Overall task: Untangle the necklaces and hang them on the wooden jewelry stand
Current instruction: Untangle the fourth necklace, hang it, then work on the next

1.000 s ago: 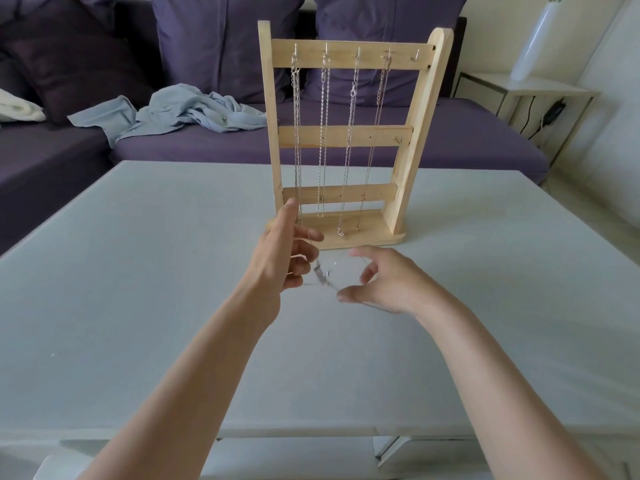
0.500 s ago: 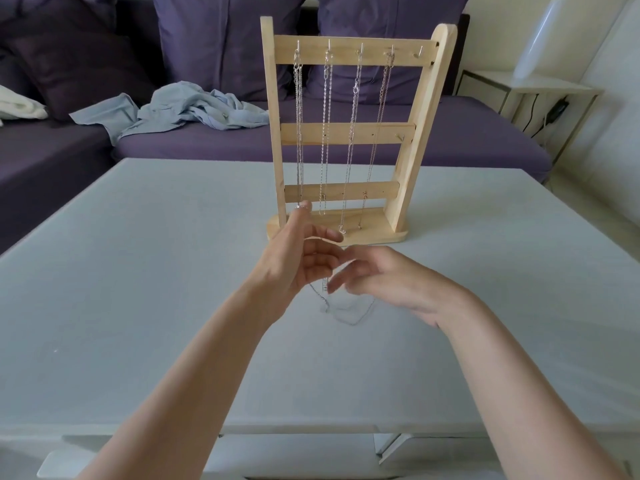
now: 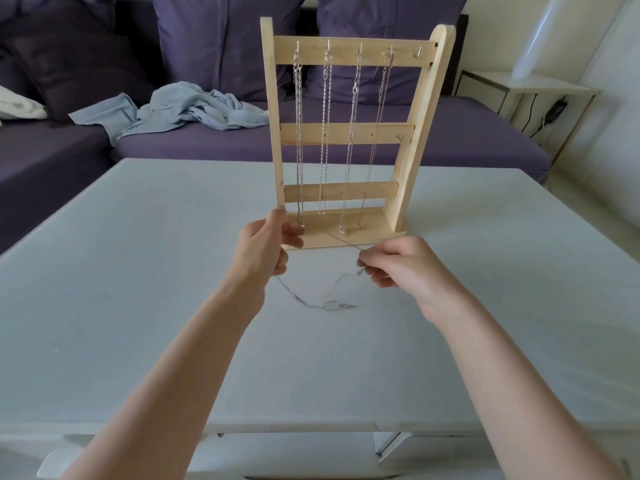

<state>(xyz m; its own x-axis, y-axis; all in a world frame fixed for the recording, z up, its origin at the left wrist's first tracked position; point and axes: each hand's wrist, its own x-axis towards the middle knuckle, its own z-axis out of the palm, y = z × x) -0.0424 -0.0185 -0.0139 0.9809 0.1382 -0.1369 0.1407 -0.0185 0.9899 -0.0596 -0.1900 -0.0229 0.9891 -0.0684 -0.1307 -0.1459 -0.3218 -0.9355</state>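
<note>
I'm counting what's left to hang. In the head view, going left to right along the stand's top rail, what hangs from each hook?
First necklace → second necklace → third necklace → fourth necklace → empty hook, all on the wooden stand.

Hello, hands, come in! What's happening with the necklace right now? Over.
Left hand and right hand pinch loose necklace, middle sagging onto table. Four chains on stand. Rightmost top hook free.

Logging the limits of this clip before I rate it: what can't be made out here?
Head view only:
- Thin silver necklace chain: links blur; whether the bunch on the pale grey table is a knot is unclear.
- Left hand: its fingers hide the chain's end.
- Light wooden jewelry stand: hanging clasps too small.
- White vase: top cut off.
</note>
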